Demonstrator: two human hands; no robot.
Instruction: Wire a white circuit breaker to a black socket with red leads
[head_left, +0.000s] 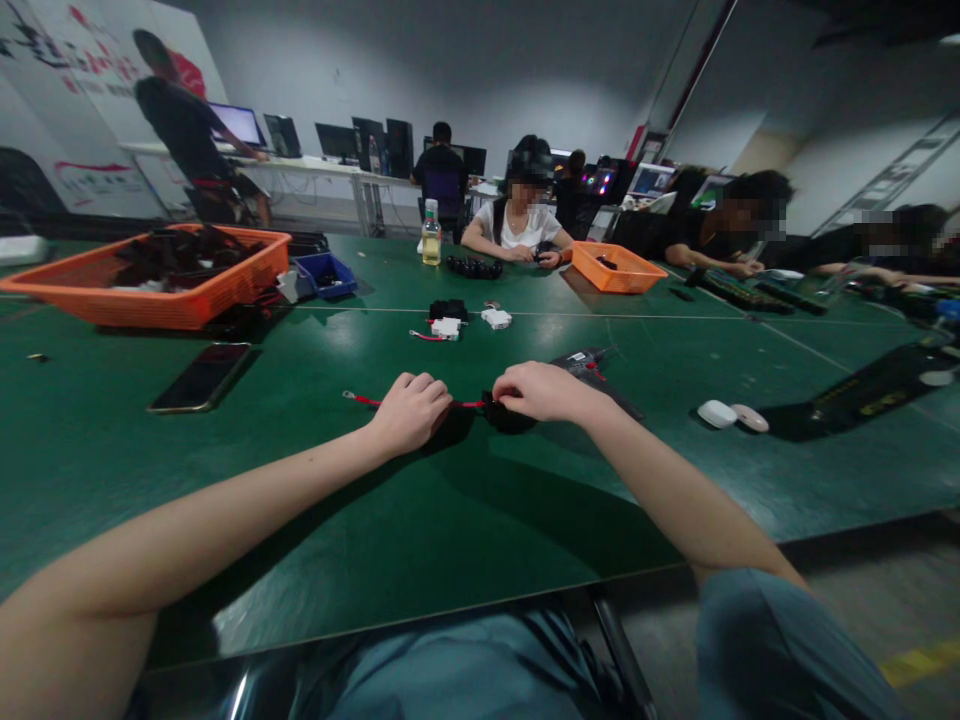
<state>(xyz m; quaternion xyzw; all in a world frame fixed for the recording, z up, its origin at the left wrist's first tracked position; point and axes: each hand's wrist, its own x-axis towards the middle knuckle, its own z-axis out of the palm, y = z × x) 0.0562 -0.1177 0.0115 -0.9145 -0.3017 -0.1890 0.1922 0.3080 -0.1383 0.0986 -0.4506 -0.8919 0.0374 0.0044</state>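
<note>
My left hand is closed around a red wire, with its fingers curled. The wire's metal ring terminal sticks out to the left of that hand. At the other end, the wire meets a small black part, which my right hand pinches; the fingers hide much of it. Just behind my right hand lies a dark, tool-like object with red details. Farther back rest a black piece, a white block with a short red wire, and another white block.
To the left are an orange basket of black parts, a blue bin and a phone. A bottle and a second orange basket stand farther back. A white case and a black bottle lie right. Co-workers sit across the table.
</note>
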